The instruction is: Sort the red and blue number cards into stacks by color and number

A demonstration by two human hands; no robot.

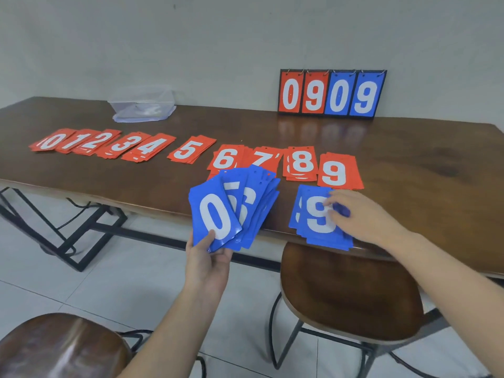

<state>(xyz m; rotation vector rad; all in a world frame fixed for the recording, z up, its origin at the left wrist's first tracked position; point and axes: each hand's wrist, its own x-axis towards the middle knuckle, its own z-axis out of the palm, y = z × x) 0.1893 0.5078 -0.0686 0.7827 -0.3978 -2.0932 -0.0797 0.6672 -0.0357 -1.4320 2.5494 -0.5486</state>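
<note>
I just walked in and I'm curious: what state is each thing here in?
Red stacks: laid out 0 to 9.
Blue 9 stack: on table, right hand resting on it.
Blue fan: gripped by left hand.
Scoreboard: upright, showing 0909.

A long wooden table (409,148) with a dark brown top and a black metal frame stands against a pale wall (245,36), and a flip scoreboard (331,93) showing 0 9 in red and 0 9 in blue stands upright at the table's rear edge, leaning against that wall. A clear plastic container (143,103) sits on the table's far left section, near the wall and well apart from the scoreboard. Two brown-seated stools on dark metal legs stand on the light tiled floor (81,290): one stool (351,293) is tucked at the table's near edge, the other stool (60,347) is at the lower left corner of the view.
</note>
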